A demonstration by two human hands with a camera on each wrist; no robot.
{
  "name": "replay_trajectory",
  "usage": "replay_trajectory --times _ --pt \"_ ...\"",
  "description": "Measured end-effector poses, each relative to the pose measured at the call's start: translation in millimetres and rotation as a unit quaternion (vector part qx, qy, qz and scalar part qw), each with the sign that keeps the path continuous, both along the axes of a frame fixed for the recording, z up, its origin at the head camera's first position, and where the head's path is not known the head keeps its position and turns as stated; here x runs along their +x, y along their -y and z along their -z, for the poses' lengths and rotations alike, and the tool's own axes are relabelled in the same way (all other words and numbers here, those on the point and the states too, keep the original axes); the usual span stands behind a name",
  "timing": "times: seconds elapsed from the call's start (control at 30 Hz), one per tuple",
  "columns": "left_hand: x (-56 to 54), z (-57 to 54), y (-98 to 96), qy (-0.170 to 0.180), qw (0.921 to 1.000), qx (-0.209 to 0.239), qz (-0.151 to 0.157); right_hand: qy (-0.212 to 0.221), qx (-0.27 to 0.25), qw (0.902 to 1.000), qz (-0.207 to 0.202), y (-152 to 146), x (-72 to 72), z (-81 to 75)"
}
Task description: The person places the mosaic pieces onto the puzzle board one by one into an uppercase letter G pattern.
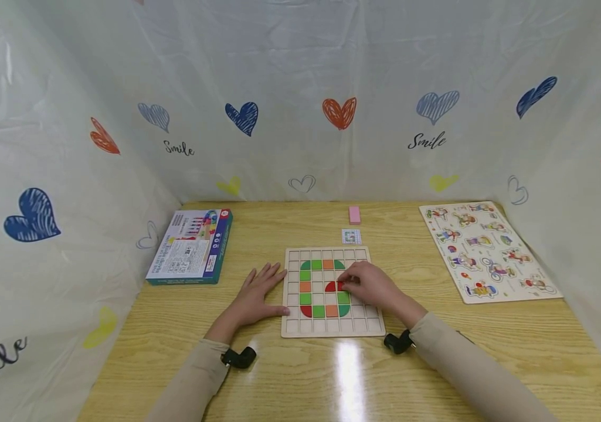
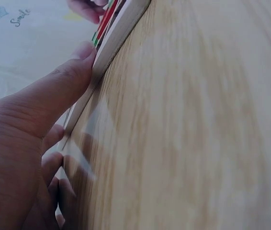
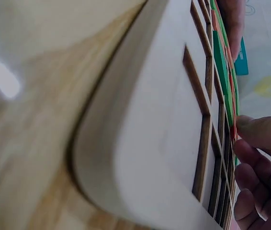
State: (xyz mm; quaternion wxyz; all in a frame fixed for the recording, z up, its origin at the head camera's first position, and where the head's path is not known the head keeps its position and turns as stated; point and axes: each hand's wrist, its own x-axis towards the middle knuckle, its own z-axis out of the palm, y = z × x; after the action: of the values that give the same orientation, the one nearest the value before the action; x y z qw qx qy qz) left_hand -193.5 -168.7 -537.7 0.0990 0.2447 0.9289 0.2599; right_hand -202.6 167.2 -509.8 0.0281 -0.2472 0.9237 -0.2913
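A wooden grid board [image 1: 293, 326] lies flat on the table, with a loop of coloured tiles set in its squares. Green and orange square tiles form the sides, and rounded dark green tiles [image 1: 343, 310] and a red one [image 1: 306, 311] stand at corners. A red quarter-round tile [image 1: 330, 287] lies inside the loop. Just right of it, my right hand [image 1: 373, 285] pinches a small red tile [image 1: 340, 286] at the board; the fingers partly hide it. My left hand [image 1: 255, 298] lies spread beside the board, its thumb [image 2: 80, 60] touching the near left edge.
Behind the board lie a small pattern card [image 1: 351, 236] and a pink block [image 1: 355, 215]. A boxed game [image 1: 189, 249] stands at the left, and a picture puzzle board [image 1: 485, 252] lies at the right. A printed curtain [image 1: 289, 152] encloses the table.
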Motion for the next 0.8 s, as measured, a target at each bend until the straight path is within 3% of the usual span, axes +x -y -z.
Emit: replay_trajectory --times 0.63,0.8 --pt "2.0 -3.9 -1.4 0.002 1.0000 0.004 0.000 0.016 -0.015 0.9997 -0.012 -1.3 1.9 2.5" --pt "1.4 -2.7 -1.1 -0.004 1.0000 0.004 0.002 0.023 -0.026 0.9993 0.010 -7.6 3.4 2.3"
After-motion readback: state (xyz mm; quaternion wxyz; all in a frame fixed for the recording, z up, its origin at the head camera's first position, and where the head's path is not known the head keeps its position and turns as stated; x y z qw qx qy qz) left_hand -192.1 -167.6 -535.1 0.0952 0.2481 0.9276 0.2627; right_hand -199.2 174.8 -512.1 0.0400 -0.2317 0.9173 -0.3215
